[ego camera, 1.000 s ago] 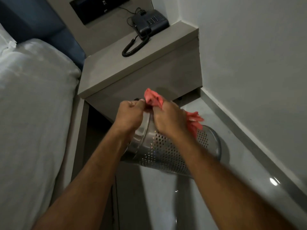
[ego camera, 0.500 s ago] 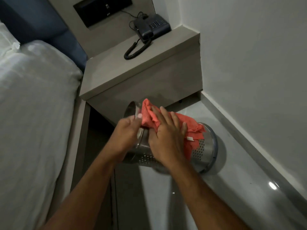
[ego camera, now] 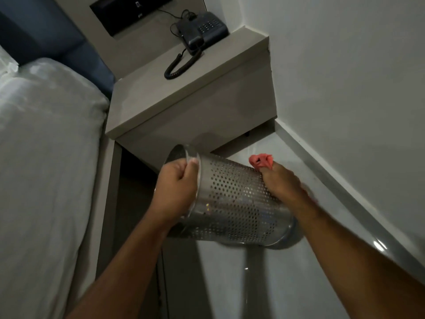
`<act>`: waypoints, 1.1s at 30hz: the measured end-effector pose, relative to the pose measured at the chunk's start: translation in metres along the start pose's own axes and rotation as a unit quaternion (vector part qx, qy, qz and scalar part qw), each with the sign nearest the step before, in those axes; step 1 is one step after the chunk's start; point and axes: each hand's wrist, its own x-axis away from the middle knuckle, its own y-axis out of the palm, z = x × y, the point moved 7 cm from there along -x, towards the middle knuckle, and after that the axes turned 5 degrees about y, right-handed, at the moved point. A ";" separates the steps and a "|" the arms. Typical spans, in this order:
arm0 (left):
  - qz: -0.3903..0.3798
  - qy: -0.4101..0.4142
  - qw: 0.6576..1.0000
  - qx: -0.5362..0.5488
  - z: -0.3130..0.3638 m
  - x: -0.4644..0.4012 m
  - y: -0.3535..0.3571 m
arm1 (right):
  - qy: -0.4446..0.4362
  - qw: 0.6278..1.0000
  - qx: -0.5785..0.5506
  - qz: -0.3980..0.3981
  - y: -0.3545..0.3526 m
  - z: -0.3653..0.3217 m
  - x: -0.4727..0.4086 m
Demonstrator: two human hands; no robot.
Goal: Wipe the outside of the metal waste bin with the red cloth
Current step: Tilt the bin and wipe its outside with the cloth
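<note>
The perforated metal waste bin (ego camera: 232,203) is tipped on its side above the floor, its open mouth toward the upper left and its base at the lower right. My left hand (ego camera: 177,187) grips the bin's rim, thumb over the edge. My right hand (ego camera: 282,183) presses the red cloth (ego camera: 261,161) against the bin's far side near the base. A bunch of cloth sticks up above my fingers, and the rest is hidden under the hand and behind the bin.
A grey bedside cabinet (ego camera: 190,97) with a black telephone (ego camera: 202,28) stands just behind the bin. A white bed (ego camera: 41,157) fills the left side. The wall and its skirting (ego camera: 345,180) run close along the right over the glossy floor (ego camera: 264,284).
My right hand has slid the cloth from the rim end along the bin toward its base. The perforated side is now uncovered. My left hand still holds the rim.
</note>
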 end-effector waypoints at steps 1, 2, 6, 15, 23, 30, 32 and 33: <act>-0.010 0.003 1.000 -0.003 0.007 -0.004 0.008 | -0.020 0.999 -0.034 0.001 -0.001 -0.010 0.008; -0.017 0.005 1.000 -0.003 0.014 -0.006 0.014 | -0.060 0.995 -0.077 0.001 0.000 -0.029 0.021; -0.018 -0.011 0.999 0.046 0.029 -0.011 0.035 | -0.269 0.925 -0.267 0.030 -0.005 -0.108 0.096; -0.006 -0.080 0.997 -0.004 0.010 -0.024 0.023 | -0.049 0.992 -0.113 -0.020 0.004 0.026 0.026; 0.083 -0.147 0.986 0.005 -0.007 -0.035 0.001 | -0.082 0.990 -0.113 0.021 -0.001 0.017 0.020; 0.070 -0.135 0.988 0.002 -0.009 -0.038 -0.007 | -0.160 0.971 -0.124 0.128 -0.004 0.042 0.081; 0.032 -0.118 0.993 0.004 -0.006 -0.035 0.000 | -0.102 0.990 -0.056 0.084 -0.007 0.028 0.049; 0.016 -0.111 0.994 0.002 -0.004 -0.034 0.003 | -0.074 0.994 -0.052 0.054 -0.009 0.023 0.035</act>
